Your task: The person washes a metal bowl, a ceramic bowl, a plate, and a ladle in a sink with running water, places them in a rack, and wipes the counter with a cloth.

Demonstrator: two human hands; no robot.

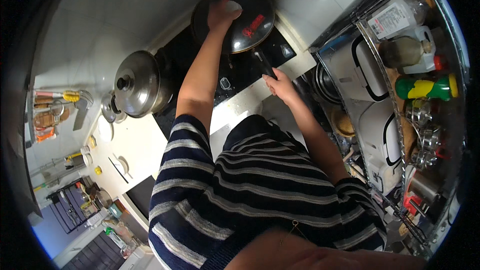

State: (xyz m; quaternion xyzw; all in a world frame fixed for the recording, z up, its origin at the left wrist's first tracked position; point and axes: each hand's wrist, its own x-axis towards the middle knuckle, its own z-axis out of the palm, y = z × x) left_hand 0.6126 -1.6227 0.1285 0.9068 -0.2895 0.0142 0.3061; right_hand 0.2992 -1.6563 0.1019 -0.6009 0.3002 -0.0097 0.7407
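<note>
Steel first, at the far left of the stove: a lidded stockpot (137,84) sits on the counter (135,142) beside the black cooktop (235,77), well apart from the work. Next along, the left hand (221,14) reaches out over the dark frying pan (234,17) with its fingers curled around something pale — a cloth or sponge, I judge, though it is too small to tell. The pan looks tilted up toward the wall, its inner face turned to the camera. Right of that, the right hand (281,86) is closed on the end of the pan handle (263,63), near the cooktop's front edge. To do this well, the handle grip should stay firm and low so the tipped pan cannot swing or slide on the smooth glass, while the upper hand presses evenly across the surface rather than at the rim. Farthest right stands a wire rack (400,120) crowded with bottles (425,87) and pots — keep the elbow clear of it.
</note>
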